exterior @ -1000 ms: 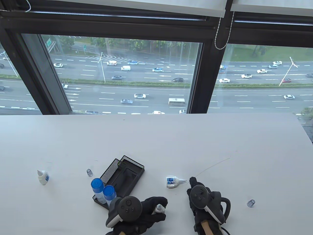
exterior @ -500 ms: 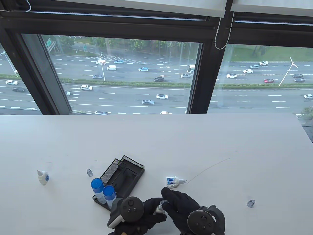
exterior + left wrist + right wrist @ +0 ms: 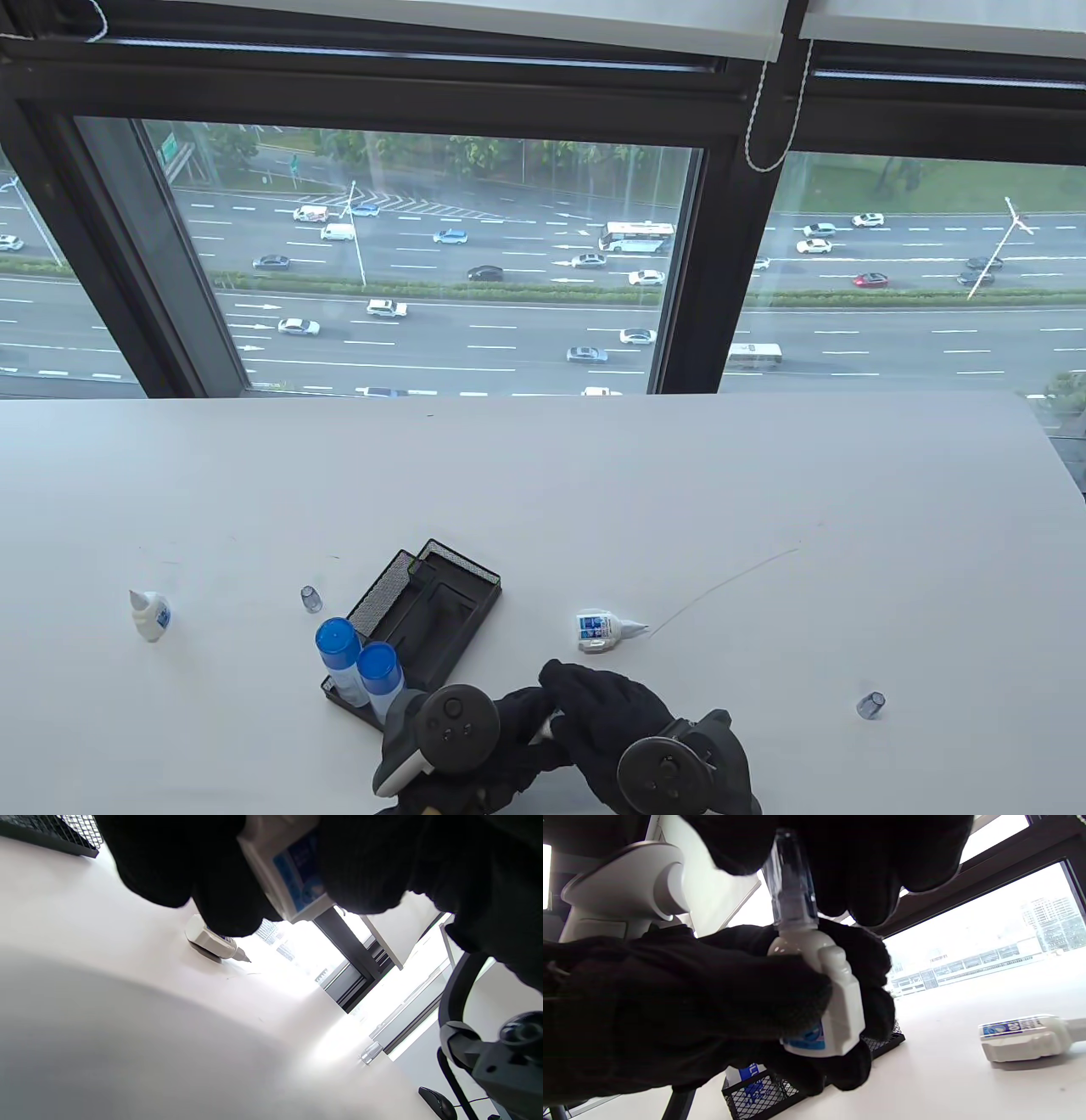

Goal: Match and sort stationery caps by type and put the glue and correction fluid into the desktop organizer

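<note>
Left hand [image 3: 683, 1005] grip curled round white bottle [image 3: 823, 1001], right hand [image 3: 607, 722] pinching its clear cap [image 3: 789, 878] (upright)

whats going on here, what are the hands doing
The left hand holds a small white bottle while the right hand fits a clear cap over its tip. Two blue-capped tubes stand in the black mesh organizer. Two more uncapped bottles and two loose caps remain on the table.

Readable only: "20" on the blue-and-white label of the white bottle [image 3: 1026, 1037] lying on the bench [image 3: 946, 1086]; other label print too blurred.
</note>
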Motion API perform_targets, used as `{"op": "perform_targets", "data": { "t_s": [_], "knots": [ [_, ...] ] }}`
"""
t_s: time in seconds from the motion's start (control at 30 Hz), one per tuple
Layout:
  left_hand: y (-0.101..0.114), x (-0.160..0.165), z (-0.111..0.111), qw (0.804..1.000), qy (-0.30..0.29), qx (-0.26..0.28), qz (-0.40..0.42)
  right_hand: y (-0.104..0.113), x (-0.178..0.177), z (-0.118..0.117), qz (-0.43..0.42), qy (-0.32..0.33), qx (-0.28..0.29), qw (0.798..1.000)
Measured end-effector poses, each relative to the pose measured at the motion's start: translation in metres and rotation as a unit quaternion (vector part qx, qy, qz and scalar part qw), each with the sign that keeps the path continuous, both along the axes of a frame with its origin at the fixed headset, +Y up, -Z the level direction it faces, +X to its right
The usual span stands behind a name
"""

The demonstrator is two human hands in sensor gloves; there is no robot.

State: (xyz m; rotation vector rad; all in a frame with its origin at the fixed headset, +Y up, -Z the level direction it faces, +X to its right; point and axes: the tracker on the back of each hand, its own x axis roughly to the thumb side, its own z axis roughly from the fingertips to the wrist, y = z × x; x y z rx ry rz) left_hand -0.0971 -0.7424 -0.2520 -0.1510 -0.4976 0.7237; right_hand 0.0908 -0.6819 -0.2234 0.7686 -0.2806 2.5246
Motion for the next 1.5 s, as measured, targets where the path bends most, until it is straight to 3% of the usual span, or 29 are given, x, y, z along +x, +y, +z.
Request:
{"op": "perform_targets", "data": {
  "t_s": [0.33,0.8,1.0,1.5],
  "knots": [
    [-0.005,-0.005,-0.001,1.0,0.004,-0.015,-0.005,-0.001,0.005,-0.003,-0.006,-0.029,0.016,0.999],
    [0.001,-0.002,0.004,0.999,0.039,0.011,-0.01,-0.009,0.013,-0.006,-0.091,-0.038,-0.026,0.995],
    [0.0,-0.003,0.001,0.999,0.035,0.02,-0.033,-0.01,0.006,-0.004,-0.059,-0.052,-0.017,0.997],
    [0.002,-0.006,0.003,0.999,0.029,0.027,-0.013,-0.014,0.004,-0.001,-0.109,-0.051,-0.037,0.992]
  ]
}}
